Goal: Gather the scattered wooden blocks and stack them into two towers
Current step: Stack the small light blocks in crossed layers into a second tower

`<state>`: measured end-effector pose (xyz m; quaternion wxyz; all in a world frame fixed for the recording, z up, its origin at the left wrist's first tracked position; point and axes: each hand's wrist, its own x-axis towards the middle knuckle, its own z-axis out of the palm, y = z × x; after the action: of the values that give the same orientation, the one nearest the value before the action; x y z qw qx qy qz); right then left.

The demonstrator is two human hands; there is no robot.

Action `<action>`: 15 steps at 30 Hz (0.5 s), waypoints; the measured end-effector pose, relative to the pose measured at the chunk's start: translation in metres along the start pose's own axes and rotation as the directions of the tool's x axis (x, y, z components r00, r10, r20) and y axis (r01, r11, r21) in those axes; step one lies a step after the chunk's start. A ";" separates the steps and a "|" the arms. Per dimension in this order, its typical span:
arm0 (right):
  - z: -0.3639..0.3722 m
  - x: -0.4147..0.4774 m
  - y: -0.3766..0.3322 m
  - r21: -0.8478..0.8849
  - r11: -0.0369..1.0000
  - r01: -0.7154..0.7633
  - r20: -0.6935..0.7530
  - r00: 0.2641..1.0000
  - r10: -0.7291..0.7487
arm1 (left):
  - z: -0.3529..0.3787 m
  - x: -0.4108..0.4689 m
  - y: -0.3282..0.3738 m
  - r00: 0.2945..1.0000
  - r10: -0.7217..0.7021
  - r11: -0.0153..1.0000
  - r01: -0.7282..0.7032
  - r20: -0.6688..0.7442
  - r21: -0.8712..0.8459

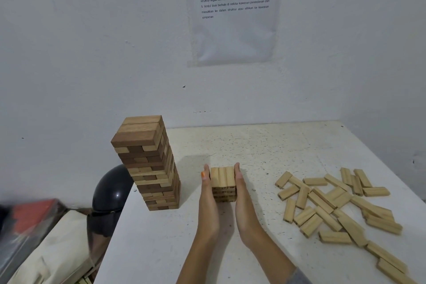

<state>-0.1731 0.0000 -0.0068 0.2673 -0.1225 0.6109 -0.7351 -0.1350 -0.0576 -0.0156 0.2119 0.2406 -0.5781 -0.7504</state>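
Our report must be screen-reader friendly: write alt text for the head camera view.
The left hand and right hand press flat against opposite sides of a short stack of pale wooden blocks on a white table. A tall tower stands to its left; loose blocks lie scattered to the right.

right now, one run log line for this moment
left hand: flat against short tower left side | right hand: flat against its right side | tall tower: standing left | loose blocks: scattered right
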 end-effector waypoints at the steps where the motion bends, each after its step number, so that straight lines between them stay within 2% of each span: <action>1: -0.001 0.001 0.002 -0.005 1.000 0.011 0.007 1.000 -0.011 | 0.001 0.000 0.000 1.000 0.018 0.999 -0.018 -0.006 0.041; 4: 0.000 -0.004 0.000 -0.040 0.999 0.005 0.022 1.000 -0.004 | 0.002 -0.004 0.002 0.998 0.007 0.998 -0.003 0.066 -0.060; 6: 0.000 -0.003 0.003 -0.054 0.999 -0.004 0.039 0.999 0.007 | 0.000 -0.005 0.001 0.999 0.019 0.998 -0.017 0.033 -0.053; 8: -0.004 -0.002 0.002 -0.031 0.999 0.014 0.024 1.000 -0.013 | -0.002 -0.005 0.002 0.999 -0.049 0.992 0.051 0.017 -0.115; 11: -0.022 0.005 -0.004 -0.016 0.995 0.098 0.033 0.995 -0.098 | -0.004 -0.003 0.004 1.000 -0.020 1.000 0.020 -0.009 -0.007; 13: -0.039 0.014 -0.010 -0.050 0.989 0.138 0.108 0.985 -0.132 | -0.006 -0.004 0.004 1.000 0.002 1.000 -0.002 -0.019 -0.007; 15: -0.057 0.022 -0.017 -0.177 0.972 0.156 0.270 0.957 -0.105 | -0.010 -0.006 -0.002 1.000 0.001 0.998 0.000 0.003 -0.057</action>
<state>-0.2237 0.0372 -0.0063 0.2820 -0.2834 0.6308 -0.6651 -0.1247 -0.0612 -0.0185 0.2181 0.2333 -0.5567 -0.7669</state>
